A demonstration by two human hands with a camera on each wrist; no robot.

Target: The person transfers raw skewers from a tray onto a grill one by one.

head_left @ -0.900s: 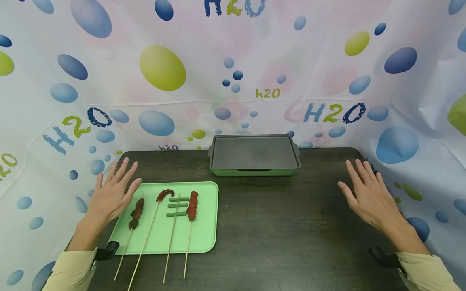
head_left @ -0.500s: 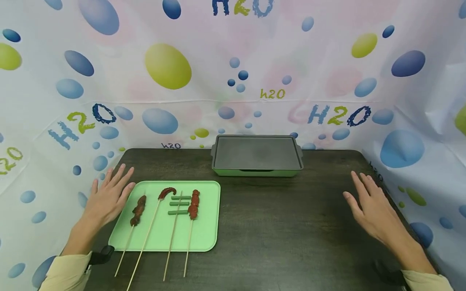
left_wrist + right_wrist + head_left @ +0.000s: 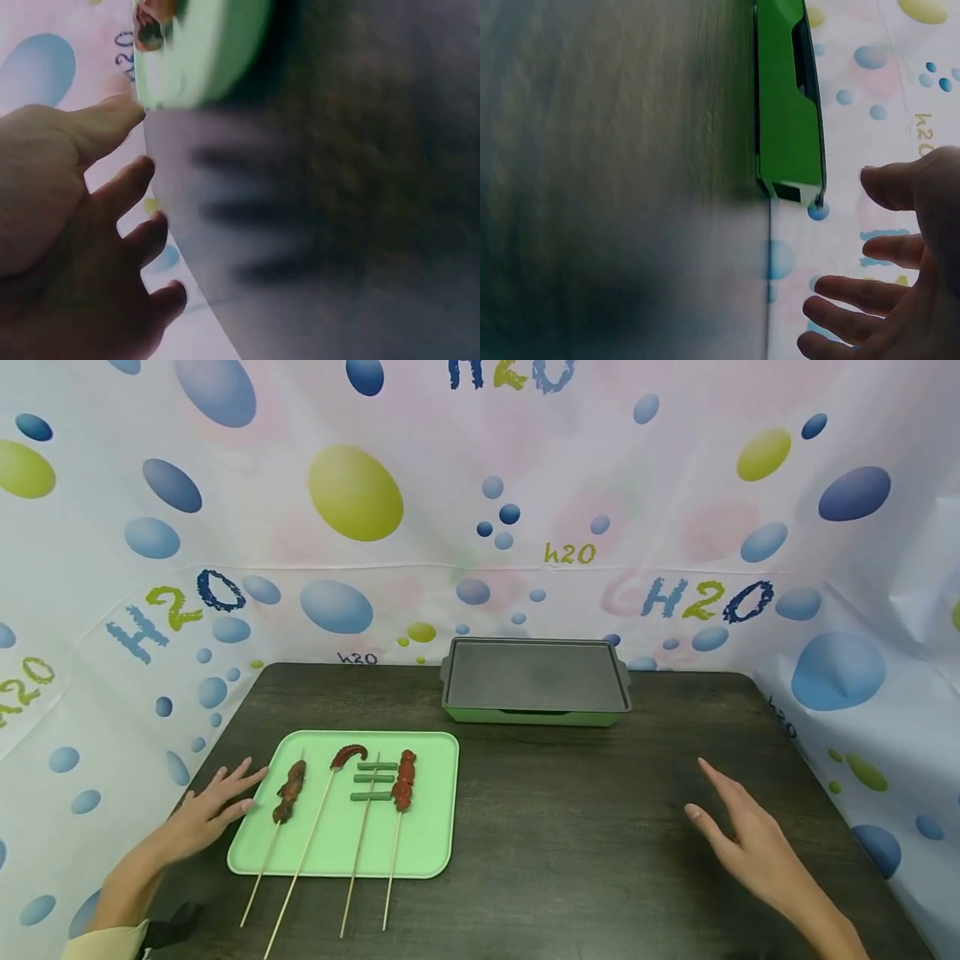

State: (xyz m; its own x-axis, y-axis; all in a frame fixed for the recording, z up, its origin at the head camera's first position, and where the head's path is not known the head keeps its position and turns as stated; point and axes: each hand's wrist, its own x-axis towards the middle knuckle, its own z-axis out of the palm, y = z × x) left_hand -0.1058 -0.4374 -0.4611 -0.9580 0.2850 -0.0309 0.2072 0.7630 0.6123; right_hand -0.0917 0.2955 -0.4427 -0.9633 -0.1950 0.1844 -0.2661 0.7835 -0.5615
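My left hand (image 3: 197, 822) is at the left edge of the light green tray (image 3: 431, 852), fingers spread and holding nothing; I cannot tell whether it touches the rim. On the tray lie a brown meat skewer (image 3: 289, 792), an octopus tentacle skewer (image 3: 348, 755), a skewer of green vegetable pieces (image 3: 372, 778) and a reddish meat skewer (image 3: 403, 781). Their sticks stick out over the tray's near edge. At the right, my right hand (image 3: 765, 856) hangs over the dark table, fingers extended and nothing in them. The left wrist view shows the left fingers (image 3: 124, 191) beside a tray corner.
A green electric grill (image 3: 536, 717) with a flat dark plate stands at the table's far middle. Its green side (image 3: 787, 105) shows in the right wrist view. The dark wooden table (image 3: 570, 835) meets a patterned curtain (image 3: 420, 443) at the back and sides.
My left hand has come down and toward me to the tray's left edge. The right hand has lowered and turned, closer to the near side. The skewers stay in place on the tray.
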